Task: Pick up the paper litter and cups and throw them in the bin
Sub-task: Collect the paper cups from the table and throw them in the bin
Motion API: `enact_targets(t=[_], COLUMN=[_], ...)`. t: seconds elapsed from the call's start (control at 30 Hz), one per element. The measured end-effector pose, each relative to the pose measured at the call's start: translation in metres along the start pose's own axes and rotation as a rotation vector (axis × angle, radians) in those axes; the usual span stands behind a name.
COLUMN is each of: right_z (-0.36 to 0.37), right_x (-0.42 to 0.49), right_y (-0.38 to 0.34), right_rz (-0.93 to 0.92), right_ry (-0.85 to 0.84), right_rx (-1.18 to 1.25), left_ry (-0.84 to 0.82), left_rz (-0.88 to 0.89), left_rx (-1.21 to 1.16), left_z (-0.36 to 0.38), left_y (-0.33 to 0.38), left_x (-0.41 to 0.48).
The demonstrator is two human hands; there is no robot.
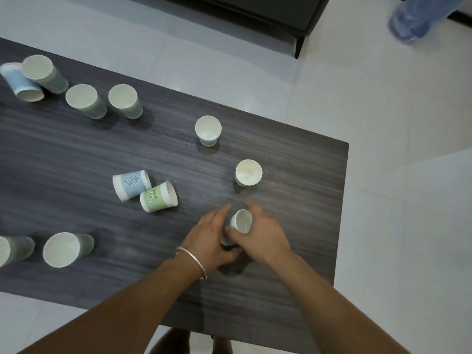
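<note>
Several paper cups are scattered over a dark wood-grain table (76,154). My right hand (263,236) grips a small white cup (241,221) near the table's front right, thumb curled round its side. My left hand (213,238), with a metal bangle on the wrist, rests against the cup's left side with its fingers straight; a second cup seems to sit beneath, mostly hidden. Two upright cups (248,172) (208,130) stand just beyond. A blue cup (131,184) and a green cup (158,196) lie on their sides to the left.
More cups stand at the far left (85,100) (125,100) and the near left (66,249). The table's right edge (343,200) drops to a pale tiled floor. A dark bench (268,14) stands beyond, and a person's blue-covered foot (408,24) is at top right. No bin is in view.
</note>
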State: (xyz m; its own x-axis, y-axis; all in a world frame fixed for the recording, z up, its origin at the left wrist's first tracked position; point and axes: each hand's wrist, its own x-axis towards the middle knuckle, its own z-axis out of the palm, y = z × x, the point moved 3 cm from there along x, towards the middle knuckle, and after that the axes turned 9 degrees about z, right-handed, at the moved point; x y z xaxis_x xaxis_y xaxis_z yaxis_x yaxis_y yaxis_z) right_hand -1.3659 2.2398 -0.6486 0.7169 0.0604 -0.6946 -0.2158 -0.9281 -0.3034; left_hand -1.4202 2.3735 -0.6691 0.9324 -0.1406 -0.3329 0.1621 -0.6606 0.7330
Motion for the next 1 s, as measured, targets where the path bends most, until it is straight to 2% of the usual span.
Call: enact_targets(t=[0.1, 0.2, 0.23, 0.37, 0.4, 0.5, 0.6, 0.73, 0.9, 1.0], right_z=[-0.002, -0.014, -0.021, -0.05, -0.053, -0.045, -0.028, 0.004, 0.01, -0.016], right_x=[-0.008, -0.001, 0.006, 0.056, 0.068, 0.101, 0.119, 0.104, 0.059, 0.032], right_y=[-0.009, -0.008, -0.006, -0.012, -0.019, -0.04, -0.05, -0.035, 0.0, 0.003], right_rz=[-0.103, -0.16, -0.175, -0.218, -0.213, -0.197, -0.173, -0.147, -0.139, -0.126], right_ry=[-0.068, -0.162, -0.132, 0.271, 0.3, 0.227, 0.174, 0.162, 0.035, 0.119], right_rx=[0.085, 0.173, 0.169, -0.074, -0.139, -0.349, -0.446, -0.45, -0.397, -0.276], left_ry=[0.053, 0.154, 0.187, 0.255, 0.282, 0.329, 0.335, 0.339, 0.277, 0.31], left_rz=[0.038, 0.029, 0.01, -0.089, -0.091, -0.111, -0.123, -0.167, -0.165, -0.16], left_rx=[-0.114, -0.107, -0.088, 0.006, 0.053, 0.151, 0.138, 0.032, -0.028, -0.014], left_z=[-0.006, -0.013, -0.014, -0.015, -0.017, -0.021, -0.022, -0.019, -0.03, -0.048], left_y=[0.004, 0.002, -0.004, -0.031, -0.037, -0.051, -0.06, -0.064, -0.039, -0.012], left_x=[0.004, 0.002, -0.001, -0.022, -0.027, -0.042, -0.049, -0.05, -0.039, -0.024])
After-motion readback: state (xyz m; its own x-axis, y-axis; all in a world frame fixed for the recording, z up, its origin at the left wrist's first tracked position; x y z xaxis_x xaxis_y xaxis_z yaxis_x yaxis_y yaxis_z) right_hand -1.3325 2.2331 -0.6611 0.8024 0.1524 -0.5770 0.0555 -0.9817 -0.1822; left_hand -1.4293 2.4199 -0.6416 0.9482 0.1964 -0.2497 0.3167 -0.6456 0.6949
